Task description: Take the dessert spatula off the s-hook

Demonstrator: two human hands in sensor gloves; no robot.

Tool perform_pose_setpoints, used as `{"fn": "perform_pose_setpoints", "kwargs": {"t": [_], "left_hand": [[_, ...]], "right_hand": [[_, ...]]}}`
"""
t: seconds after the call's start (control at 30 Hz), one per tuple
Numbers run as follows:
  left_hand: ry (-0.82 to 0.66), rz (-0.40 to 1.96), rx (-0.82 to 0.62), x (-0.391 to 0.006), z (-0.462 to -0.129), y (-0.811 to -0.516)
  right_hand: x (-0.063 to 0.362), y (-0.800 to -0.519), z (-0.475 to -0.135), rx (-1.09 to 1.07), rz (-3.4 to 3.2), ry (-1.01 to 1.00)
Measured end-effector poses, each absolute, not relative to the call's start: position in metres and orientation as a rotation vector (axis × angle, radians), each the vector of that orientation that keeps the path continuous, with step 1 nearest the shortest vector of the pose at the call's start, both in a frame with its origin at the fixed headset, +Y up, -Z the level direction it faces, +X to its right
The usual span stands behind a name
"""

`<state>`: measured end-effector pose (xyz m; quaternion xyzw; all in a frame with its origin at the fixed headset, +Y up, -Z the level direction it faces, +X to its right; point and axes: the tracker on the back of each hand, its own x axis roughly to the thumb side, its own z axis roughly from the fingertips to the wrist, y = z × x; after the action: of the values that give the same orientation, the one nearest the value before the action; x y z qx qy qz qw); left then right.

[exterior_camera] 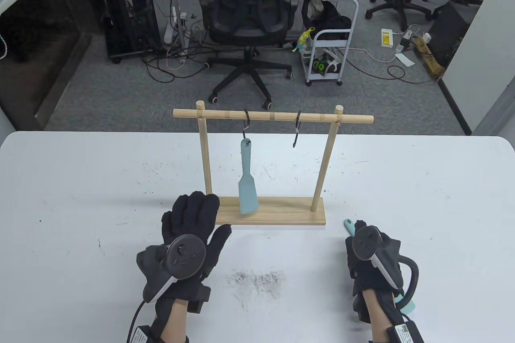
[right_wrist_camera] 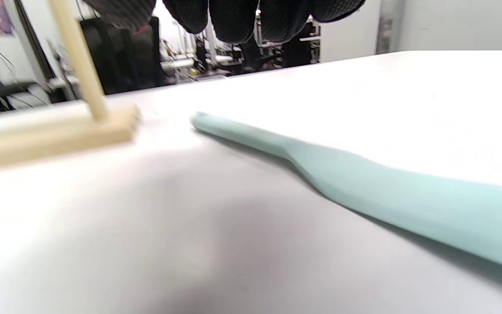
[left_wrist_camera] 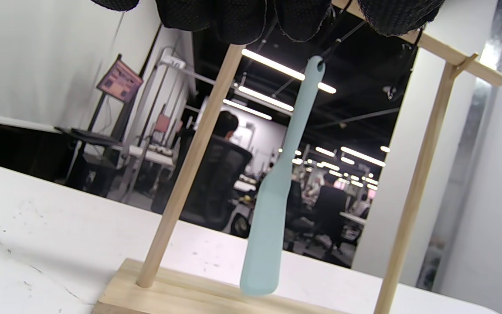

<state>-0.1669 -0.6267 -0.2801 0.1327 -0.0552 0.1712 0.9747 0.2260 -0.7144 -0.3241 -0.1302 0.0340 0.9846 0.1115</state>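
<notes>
1. the dessert spatula [exterior_camera: 246, 182] hangs by its handle hole from the left s-hook [exterior_camera: 246, 122] on the wooden rack [exterior_camera: 273, 118], blade down, its tip just above the rack base [exterior_camera: 281, 214].
2. a second s-hook [exterior_camera: 297, 130] hangs bare on the right part of the rail.
3. the left hand [exterior_camera: 189, 234] lies flat, fingers spread loosely forward, fingertips at the base's left end, holding nothing.
4. the right hand [exterior_camera: 372, 258] is over a second mint spatula [right_wrist_camera: 364, 187] lying on the white table [exterior_camera: 80, 198]; whether its fingers grip it, i cannot tell.
</notes>
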Motion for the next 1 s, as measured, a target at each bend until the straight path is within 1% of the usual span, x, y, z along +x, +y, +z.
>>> {"fn": "perform_pose_setpoints", "kwargs": {"t": [0.23, 0.4, 0.57, 0.67, 0.8, 1.0], "left_hand": [[-0.113, 0.347, 0.268, -0.167, -0.28, -0.627], [-0.114, 0.353, 0.271, -0.167, -0.28, -0.626], [-0.115, 0.362, 0.273, -0.167, -0.28, -0.627], [-0.116, 0.365, 0.269, -0.167, -0.28, -0.627], [-0.116, 0.366, 0.268, -0.167, -0.281, -0.627], [-0.115, 0.362, 0.266, -0.166, -0.281, -0.627]], "right_hand": [[0.188, -0.66, -0.316, -0.168, 2.728, -0.098], [0.155, -0.635, -0.309, -0.032, 2.664, -0.211], [0.133, -0.625, -0.302, 0.039, 2.596, -0.257], [0.126, -0.624, -0.297, 0.077, 2.527, -0.293], [0.122, -0.628, -0.293, 0.125, 2.53, -0.332], [0.127, -0.628, -0.29, 0.23, 2.553, -0.289]]}}
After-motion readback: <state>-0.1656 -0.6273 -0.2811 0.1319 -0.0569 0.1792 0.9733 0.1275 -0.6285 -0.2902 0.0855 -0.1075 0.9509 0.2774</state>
